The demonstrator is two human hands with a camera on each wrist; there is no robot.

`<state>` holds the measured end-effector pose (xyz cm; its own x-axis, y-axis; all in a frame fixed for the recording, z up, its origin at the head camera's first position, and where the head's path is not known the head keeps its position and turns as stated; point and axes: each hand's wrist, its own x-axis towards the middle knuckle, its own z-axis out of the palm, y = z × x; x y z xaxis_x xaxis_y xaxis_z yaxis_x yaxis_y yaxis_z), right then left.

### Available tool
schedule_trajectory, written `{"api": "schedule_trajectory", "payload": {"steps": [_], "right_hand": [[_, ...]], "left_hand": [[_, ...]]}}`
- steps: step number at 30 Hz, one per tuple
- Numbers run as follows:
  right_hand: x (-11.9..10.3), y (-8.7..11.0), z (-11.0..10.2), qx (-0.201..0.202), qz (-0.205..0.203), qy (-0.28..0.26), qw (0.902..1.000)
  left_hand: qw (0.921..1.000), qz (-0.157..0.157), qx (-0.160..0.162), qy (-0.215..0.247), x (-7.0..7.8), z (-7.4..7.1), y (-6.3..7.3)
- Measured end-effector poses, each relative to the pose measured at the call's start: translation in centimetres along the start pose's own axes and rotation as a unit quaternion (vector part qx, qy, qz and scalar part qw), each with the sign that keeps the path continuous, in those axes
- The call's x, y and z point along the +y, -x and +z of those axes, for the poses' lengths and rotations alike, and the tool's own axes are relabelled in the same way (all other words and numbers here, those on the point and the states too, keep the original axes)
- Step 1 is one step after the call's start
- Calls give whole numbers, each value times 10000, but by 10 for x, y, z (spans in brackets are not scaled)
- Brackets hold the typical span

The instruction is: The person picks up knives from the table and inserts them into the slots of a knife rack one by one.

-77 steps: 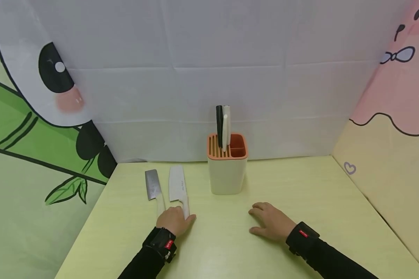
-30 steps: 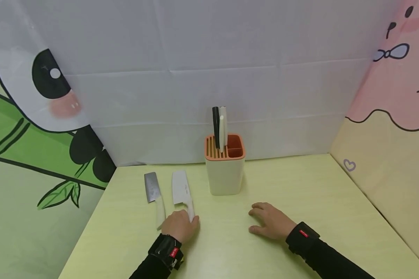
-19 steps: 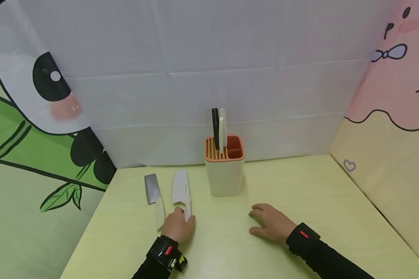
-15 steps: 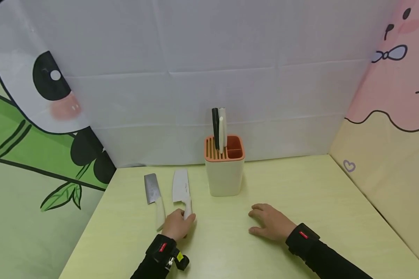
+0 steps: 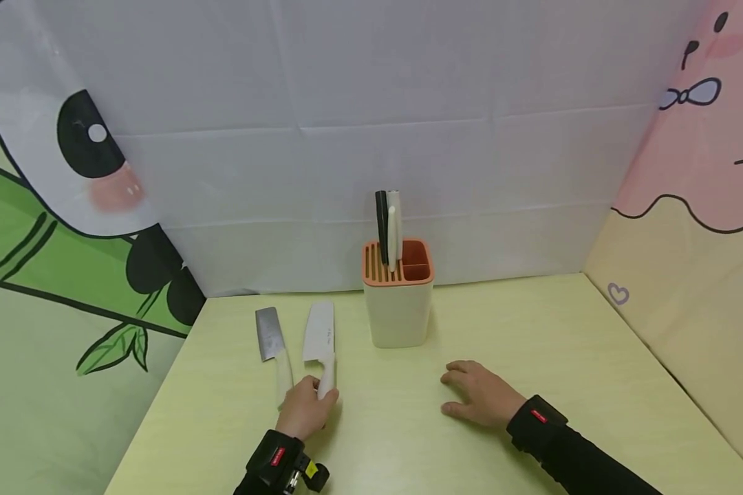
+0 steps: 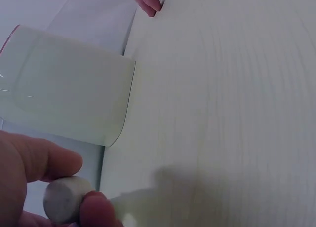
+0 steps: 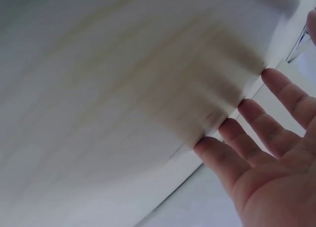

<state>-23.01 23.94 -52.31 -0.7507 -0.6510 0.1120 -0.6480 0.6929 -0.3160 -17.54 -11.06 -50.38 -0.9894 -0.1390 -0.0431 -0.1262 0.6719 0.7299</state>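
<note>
My left hand point(image 5: 305, 411) pinches the handle of a white-handled cleaver point(image 5: 318, 330) between thumb and fingers, its pale blade pointing away from me. In the left wrist view the round butt of the handle point(image 6: 64, 201) shows between the thumb and a finger, with a shadow on the table beside it. Just left lies a second cleaver point(image 5: 270, 333) with a greyer blade and cream handle, its lower end close to my left hand. My right hand point(image 5: 483, 395) rests with fingertips on the table at the right; the right wrist view shows its fingers point(image 7: 222, 158) spread, holding nothing.
A cream knife block point(image 5: 399, 316) with an orange slotted top stands at the back middle. A black-handled knife point(image 5: 381, 227) and white-handled ones point(image 5: 395, 227) stand upright in its slots. A white cloth wall point(image 5: 254, 172) closes the table's point(image 5: 501, 316) far side, with printed panels at both sides.
My left hand has come round the cleaver's handle and turned at the wrist. Lately it has drawn back slightly left, the blade swinging with it. My right hand stays put.
</note>
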Motion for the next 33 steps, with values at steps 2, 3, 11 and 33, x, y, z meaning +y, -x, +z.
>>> {"api": "schedule_trajectory", "payload": {"steps": [2,3,11,33], "right_hand": [[-1,1,0,0,9,26,10000],[-2,1,0,3,10,42,10000],[-1,1,-1,52,-28,18,10000],[-74,-20,2,900,-1640,-1445,9717]], "left_hand": [[9996,126,189,-176,0,-5,5],[9990,214,298,-260,1,-7,7],[9946,856,561,-176,24,-4,24],[9622,1203,-1262,2092,67,32,56]]}}
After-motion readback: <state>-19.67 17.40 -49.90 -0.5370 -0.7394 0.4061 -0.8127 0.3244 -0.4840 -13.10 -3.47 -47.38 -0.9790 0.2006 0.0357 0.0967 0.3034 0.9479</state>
